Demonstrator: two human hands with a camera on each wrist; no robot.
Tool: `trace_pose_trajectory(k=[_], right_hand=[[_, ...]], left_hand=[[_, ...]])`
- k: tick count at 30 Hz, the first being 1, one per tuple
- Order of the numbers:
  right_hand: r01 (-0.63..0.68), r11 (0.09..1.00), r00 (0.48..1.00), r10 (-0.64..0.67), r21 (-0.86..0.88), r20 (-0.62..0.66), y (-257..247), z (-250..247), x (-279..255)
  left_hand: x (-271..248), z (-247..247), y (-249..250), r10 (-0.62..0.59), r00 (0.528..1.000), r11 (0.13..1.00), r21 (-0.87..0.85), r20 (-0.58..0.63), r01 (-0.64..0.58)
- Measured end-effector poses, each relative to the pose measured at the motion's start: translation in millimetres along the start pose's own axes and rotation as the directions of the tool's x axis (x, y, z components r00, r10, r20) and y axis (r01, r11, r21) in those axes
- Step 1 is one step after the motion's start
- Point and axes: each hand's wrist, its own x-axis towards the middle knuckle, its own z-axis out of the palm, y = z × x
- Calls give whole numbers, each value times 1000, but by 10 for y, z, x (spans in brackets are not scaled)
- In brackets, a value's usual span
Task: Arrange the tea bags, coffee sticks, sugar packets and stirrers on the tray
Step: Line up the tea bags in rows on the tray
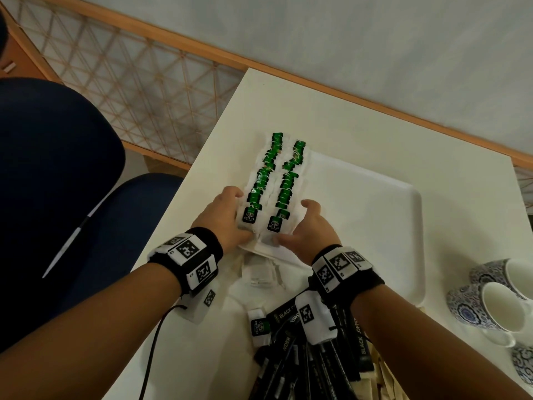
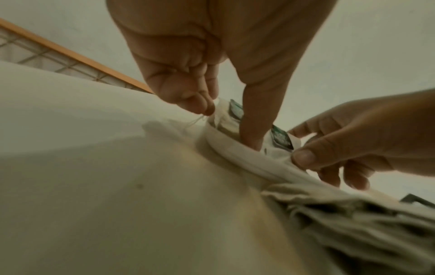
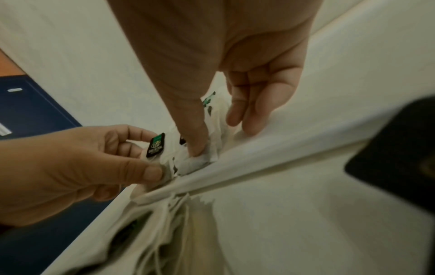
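Tea bags (image 1: 274, 180), thin white paper pouches with glossy green-and-black tags, lay in two overlapping rows along the left side of the tray (image 1: 375, 215). Your left hand (image 1: 222, 220) pinched the nearest bag of the left row, thumb on its near edge and curled fingers along its side. Your right hand (image 1: 305, 229) gripped the nearest bag of the right row the same way, thumb pressing the crumpled paper just inside the tray's raised rim. The tray was smooth white plastic with rounded corners, resting on a white table (image 1: 317, 111). Loose tea bags and slim black coffee sticks (image 1: 311, 359) were heaped near your wrists. Patterned blue-and-white cups (image 1: 490, 295) lay to the right.
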Motion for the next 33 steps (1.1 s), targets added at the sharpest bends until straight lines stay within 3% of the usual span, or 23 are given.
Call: trace_pose_trajectory(k=[4, 9, 26, 33], right_hand=[[-3, 1000, 996, 4, -12, 86, -25, 3, 15], [38, 999, 997, -38, -4, 71, -45, 59, 31], [62, 998, 995, -64, 27, 78, -18, 15, 69], [79, 994, 993, -85, 76, 85, -49, 26, 134]], left_hand=[[15, -20, -21, -83, 997, 990, -111, 0, 82], [49, -10, 2, -60, 998, 984, -167, 11, 61], [210, -7, 16, 19, 996, 991, -130, -89, -31], [358, -55, 8, 48, 999, 997, -58, -10, -49]])
